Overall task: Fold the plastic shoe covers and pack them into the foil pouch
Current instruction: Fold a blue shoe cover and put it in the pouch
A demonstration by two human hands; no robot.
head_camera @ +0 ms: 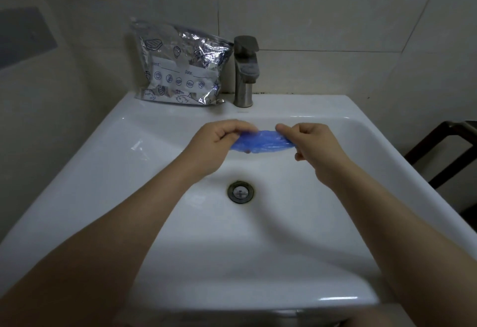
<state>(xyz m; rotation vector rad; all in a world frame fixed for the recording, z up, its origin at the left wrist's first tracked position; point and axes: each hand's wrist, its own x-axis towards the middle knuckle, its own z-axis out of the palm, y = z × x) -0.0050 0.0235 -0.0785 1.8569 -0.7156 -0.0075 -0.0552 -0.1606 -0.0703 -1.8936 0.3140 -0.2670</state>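
A blue plastic shoe cover (263, 142), bunched into a short strip, is stretched between my two hands above the far part of the white sink basin (154, 146). My left hand (219, 139) pinches its left end and my right hand (313, 143) pinches its right end. The silver foil pouch (180, 64), printed with blue food drawings, stands upright on the sink's back ledge at the left, leaning against the tiled wall. Its top looks crumpled.
A metal faucet (245, 71) rises from the back ledge just right of the pouch. The drain (240, 192) lies in the basin below my hands. A dark wooden piece of furniture (444, 151) stands past the sink's right edge.
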